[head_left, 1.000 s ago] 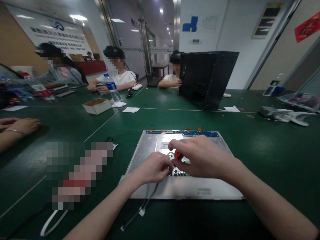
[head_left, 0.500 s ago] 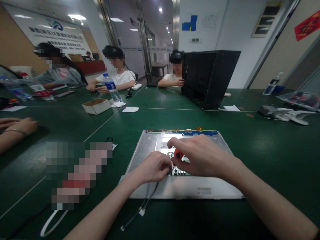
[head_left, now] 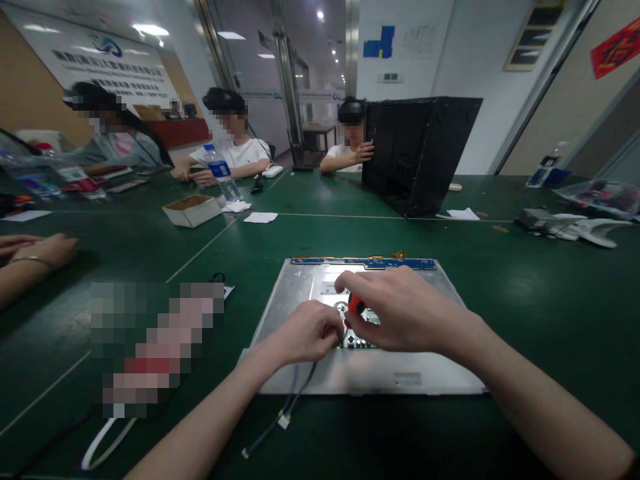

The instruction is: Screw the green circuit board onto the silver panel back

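In front of me lies a flat silver metal display panel [head_left: 350,373] with a blue circuit strip [head_left: 400,264] along its far edge. My right hand [head_left: 405,310] curls its thumb and fingers around the red-and-black handle of a screwdriver [head_left: 356,304], tilted over a green circuit board [head_left: 367,341] at the panel's middle. Beside it, my left hand [head_left: 313,331] is pinched closed at the board's left side; whatever its fingertips hold is hidden. A dark cable [head_left: 303,391] with a white connector runs from under my left hand past the panel's near edge.
A pixelated pinkish object [head_left: 170,340] with a white cord lies left. Another person's hand [head_left: 50,253] rests farther left. Across the green table stand a shallow box [head_left: 193,211], a water bottle [head_left: 221,172] and a large black case [head_left: 420,157] gripped by a person.
The screwdriver handle has turned slightly in my right hand, showing more of its black part. My left hand stays put. The person behind the black case has raised a hand slightly along its edge.
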A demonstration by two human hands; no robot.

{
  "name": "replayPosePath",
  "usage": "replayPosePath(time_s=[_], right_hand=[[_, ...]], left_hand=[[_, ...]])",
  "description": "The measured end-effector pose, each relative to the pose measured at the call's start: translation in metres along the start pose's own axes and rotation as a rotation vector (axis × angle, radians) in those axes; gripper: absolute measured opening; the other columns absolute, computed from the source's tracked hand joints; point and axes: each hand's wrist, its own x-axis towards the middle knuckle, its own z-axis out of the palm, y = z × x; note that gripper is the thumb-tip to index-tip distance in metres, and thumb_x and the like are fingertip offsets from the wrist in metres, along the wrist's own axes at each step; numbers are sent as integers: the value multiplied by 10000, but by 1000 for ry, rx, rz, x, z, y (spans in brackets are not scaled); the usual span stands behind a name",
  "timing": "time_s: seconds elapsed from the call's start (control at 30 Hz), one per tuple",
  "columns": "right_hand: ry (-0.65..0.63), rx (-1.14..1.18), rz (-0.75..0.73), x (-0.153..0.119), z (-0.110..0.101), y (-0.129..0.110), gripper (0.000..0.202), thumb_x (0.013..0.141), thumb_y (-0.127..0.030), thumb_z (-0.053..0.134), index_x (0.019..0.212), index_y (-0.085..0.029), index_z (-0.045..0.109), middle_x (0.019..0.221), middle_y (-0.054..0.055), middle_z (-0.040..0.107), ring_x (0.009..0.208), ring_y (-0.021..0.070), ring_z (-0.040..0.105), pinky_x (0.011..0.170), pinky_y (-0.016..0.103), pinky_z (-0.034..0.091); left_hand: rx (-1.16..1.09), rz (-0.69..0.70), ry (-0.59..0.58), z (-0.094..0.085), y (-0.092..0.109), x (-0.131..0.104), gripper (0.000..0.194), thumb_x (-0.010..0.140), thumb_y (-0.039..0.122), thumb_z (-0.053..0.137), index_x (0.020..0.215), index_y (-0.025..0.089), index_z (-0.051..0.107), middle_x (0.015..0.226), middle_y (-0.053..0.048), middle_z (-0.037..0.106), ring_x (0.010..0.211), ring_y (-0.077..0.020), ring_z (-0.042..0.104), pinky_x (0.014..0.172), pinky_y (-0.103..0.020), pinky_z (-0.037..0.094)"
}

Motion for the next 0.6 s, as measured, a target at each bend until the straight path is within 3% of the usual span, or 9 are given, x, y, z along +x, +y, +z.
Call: replayPosePath(time_s=[0.4, 0.6], right_hand=[[4, 32, -62, -2, -2, 1, 291, 807, -214, 508, 1093, -163, 491, 873, 30, 624, 617, 122, 458, 515, 252, 240], [34, -27, -66, -2, 2, 0, 161, 879, -326, 516, 978, -200, 525, 771, 8, 622, 592, 116, 455, 521, 258, 202]], left_hand=[[5, -9, -10, -1, 2, 0, 206, 671, 26, 499, 600, 154, 645, 556, 22, 590, 491, -103, 473, 528, -217, 341], [23, -11, 4, 3, -3, -1, 169, 683, 63, 487, 558, 147, 563, 530, 19, 535, 478, -105, 447, 497, -223, 310]])
